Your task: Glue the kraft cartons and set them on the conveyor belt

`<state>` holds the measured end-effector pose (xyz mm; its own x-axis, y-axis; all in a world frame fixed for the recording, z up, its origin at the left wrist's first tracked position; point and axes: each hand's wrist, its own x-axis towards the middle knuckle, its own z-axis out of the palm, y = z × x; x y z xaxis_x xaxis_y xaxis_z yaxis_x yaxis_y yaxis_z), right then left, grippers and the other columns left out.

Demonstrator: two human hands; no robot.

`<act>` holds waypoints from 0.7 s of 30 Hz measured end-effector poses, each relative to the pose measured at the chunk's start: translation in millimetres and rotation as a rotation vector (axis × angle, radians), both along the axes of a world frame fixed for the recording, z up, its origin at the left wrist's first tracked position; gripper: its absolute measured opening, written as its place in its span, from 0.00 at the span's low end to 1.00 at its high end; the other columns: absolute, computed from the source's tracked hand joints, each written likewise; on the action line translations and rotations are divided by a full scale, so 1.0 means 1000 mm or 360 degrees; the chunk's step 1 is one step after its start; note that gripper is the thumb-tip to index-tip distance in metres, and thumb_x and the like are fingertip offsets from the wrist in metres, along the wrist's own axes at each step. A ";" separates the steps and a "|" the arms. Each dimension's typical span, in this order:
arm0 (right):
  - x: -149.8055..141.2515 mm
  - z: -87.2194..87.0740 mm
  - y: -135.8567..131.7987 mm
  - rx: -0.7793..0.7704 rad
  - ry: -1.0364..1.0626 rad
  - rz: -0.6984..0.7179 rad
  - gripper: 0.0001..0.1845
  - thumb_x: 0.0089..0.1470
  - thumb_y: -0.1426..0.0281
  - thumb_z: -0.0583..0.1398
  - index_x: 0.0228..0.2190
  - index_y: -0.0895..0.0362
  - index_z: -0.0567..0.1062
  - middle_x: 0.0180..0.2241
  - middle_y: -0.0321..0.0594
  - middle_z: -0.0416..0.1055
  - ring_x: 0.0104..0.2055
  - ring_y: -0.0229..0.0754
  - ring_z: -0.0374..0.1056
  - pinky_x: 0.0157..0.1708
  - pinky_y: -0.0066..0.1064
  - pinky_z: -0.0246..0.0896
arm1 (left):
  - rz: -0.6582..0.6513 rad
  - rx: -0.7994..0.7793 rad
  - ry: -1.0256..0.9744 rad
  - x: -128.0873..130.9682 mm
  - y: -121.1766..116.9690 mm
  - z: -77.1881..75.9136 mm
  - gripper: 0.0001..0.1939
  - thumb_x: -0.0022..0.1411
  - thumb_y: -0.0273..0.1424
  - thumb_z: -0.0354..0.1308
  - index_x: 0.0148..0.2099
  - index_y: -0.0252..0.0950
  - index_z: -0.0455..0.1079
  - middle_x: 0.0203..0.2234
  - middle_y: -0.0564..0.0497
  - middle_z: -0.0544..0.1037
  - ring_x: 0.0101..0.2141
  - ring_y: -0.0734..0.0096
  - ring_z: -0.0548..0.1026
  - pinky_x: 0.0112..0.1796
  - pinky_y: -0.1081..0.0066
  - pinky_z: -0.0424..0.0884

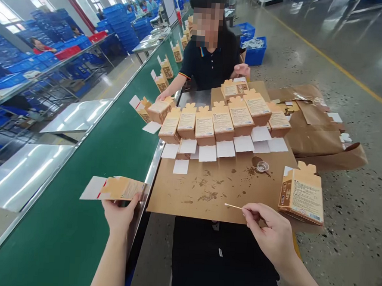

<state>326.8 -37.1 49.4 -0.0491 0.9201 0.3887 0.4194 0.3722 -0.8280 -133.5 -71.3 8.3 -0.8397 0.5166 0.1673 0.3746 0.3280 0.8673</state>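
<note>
My left hand (120, 212) grips a tan carton (125, 188) over the green belt's edge. Its white flap points left, with a red strip beside it. Between the thumb and fingers of my right hand (266, 227) is a cotton swab (233, 206), its tip pointing left above the stained cardboard sheet (171, 198). A small clear dish (262, 167) sits on that sheet, with dark wet spots around it. Beyond it stand several open cartons (204, 124) in a row, white flaps toward me. One more carton (306, 197) rests near my right hand.
The green conveyor belt (112, 155) runs along the left, with several cartons farther up it. Across the table a co-worker (211, 66) touches a carton (159, 110) beside the belt. Brown wrapping paper (321, 129) lies at right; blue crates (256, 51) stand on the floor behind.
</note>
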 end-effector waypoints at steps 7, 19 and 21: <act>-0.009 -0.003 0.008 0.0070 -0.0061 0.0078 0.11 0.71 0.69 0.66 0.33 0.48 0.83 0.25 0.31 0.82 0.21 0.39 0.75 0.23 0.28 0.75 | 0.0129 -0.0033 -0.0030 -0.034 0.013 -0.008 0.46 0.39 0.38 0.86 0.57 0.42 0.66 0.62 0.37 0.78 0.65 0.36 0.82 0.69 0.35 0.78; 0.042 0.006 0.002 -0.0187 -0.0177 -0.0208 0.08 0.65 0.57 0.70 0.32 0.40 0.87 0.24 0.36 0.84 0.20 0.51 0.79 0.24 0.41 0.83 | 0.0265 0.0604 0.0448 -0.017 -0.003 0.021 0.39 0.51 0.49 0.75 0.59 0.47 0.63 0.59 0.43 0.75 0.66 0.37 0.79 0.71 0.31 0.70; 0.048 0.005 -0.001 -0.0215 -0.0190 -0.0280 0.09 0.64 0.54 0.71 0.32 0.39 0.88 0.22 0.36 0.82 0.19 0.51 0.78 0.24 0.41 0.84 | 0.0173 0.0842 0.0517 0.004 0.016 0.042 0.30 0.55 0.48 0.71 0.54 0.46 0.65 0.51 0.47 0.76 0.56 0.44 0.83 0.67 0.34 0.77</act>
<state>375.3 -37.8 54.8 0.0780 0.9617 0.2629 0.5656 0.1744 -0.8061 -129.4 -55.0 49.8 -0.7460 0.2087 0.6323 0.6349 -0.0632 0.7700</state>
